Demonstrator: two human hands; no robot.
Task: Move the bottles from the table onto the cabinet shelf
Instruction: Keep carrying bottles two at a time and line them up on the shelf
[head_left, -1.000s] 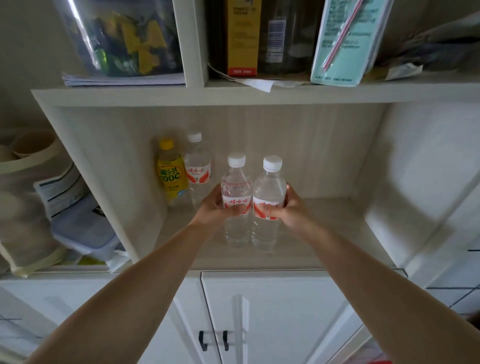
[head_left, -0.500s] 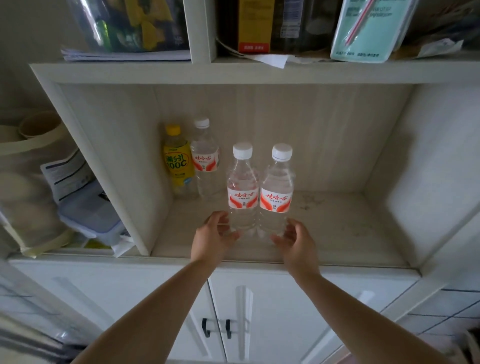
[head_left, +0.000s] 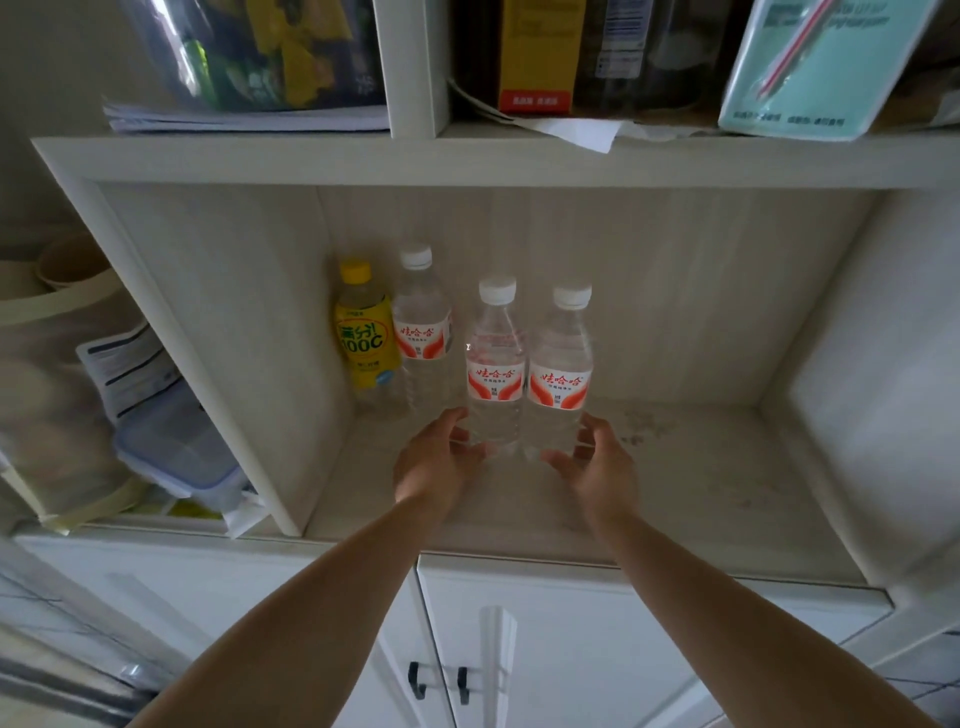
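Two clear water bottles with red labels and white caps stand upright side by side on the cabinet shelf (head_left: 701, 467), the left one (head_left: 494, 364) touching the right one (head_left: 561, 374). My left hand (head_left: 441, 460) and my right hand (head_left: 597, 462) hover at their bases, fingers relaxed and spread, gripping nothing. Whether the fingertips still touch the bottles is unclear. Behind them, in the back left corner, stand a yellow drink bottle (head_left: 361, 332) and a third water bottle (head_left: 422, 332).
The right half of the shelf is bare. The shelf above carries papers, a bag, boxes and a teal pouch (head_left: 810, 67). Left compartment: a lidded plastic container (head_left: 176, 452) and a cloth bag. White cabinet doors with dark handles (head_left: 439, 680) below.
A second ago both hands gripped the two bottles at their labels. They have let go and dropped back to the bottles' bases; the bottles stand on their own.
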